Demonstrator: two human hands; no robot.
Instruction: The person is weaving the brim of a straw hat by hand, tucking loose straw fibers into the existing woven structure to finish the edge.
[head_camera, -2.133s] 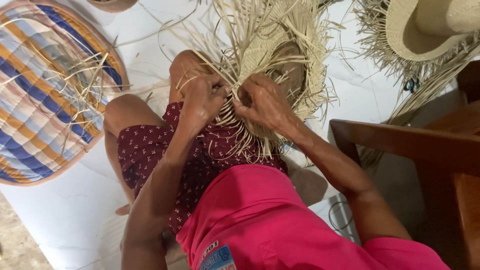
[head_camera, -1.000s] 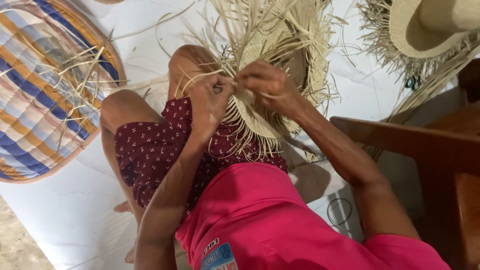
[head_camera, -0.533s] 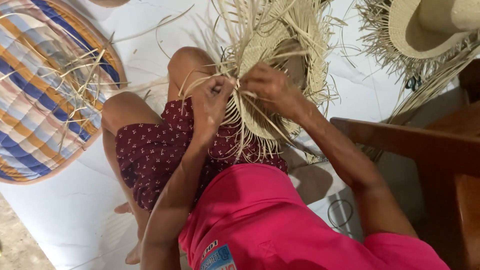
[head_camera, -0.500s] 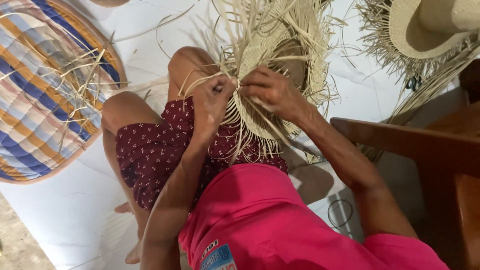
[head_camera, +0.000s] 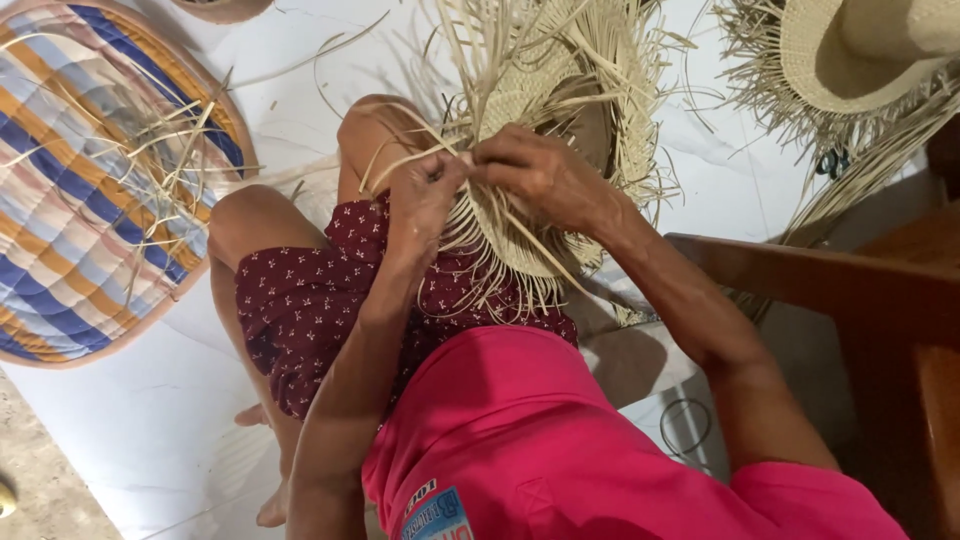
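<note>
straw hat (head_camera: 560, 130) on lap, mat (head_camera: 90, 190) left

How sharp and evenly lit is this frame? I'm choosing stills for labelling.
Head view: even, soft light; the hands, left hand and right hand, and the straw hat are fairly sharp; soft shadow beneath the torso on the white floor; no glare.

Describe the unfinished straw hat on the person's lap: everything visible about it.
The unfinished straw hat is pale, woven from flat straw-like strips, with a domed crown and a partly woven brim. Loose unwoven strands fan out around its edge. It rests tilted on the raised knees, over the maroon patterned shorts. The left hand and right hand meet at its near brim edge, fingers pinching strands.
</note>
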